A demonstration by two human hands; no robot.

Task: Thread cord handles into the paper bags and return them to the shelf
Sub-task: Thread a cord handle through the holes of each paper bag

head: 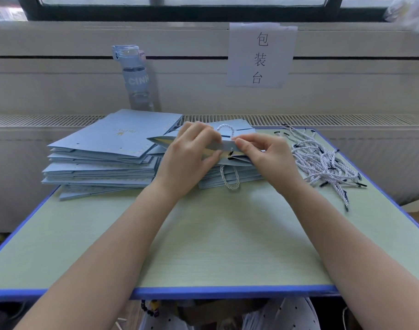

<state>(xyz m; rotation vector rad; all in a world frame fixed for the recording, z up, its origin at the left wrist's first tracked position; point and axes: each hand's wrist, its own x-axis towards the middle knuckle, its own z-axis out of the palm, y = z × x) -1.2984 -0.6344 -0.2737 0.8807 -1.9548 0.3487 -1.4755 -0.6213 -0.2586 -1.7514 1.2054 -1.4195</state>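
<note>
A light blue paper bag (159,141) is held mouth-up above the table, its opening spread a little. My left hand (188,154) grips the bag's rim from the left. My right hand (263,152) pinches the rim on the right, beside a punched hole. One white twisted cord handle (226,129) loops up on the far side of the bag. Another white cord handle (230,178) hangs down on the near side. Black cord tips show inside the bag's mouth between my hands.
A stack of flat blue bags (103,158) lies at the left, a smaller stack (230,181) under my hands. Loose white cords (322,163) are heaped at the right. A blue water bottle (136,75) stands behind, near a paper sign (261,55). The green table (215,246) has a blue edge.
</note>
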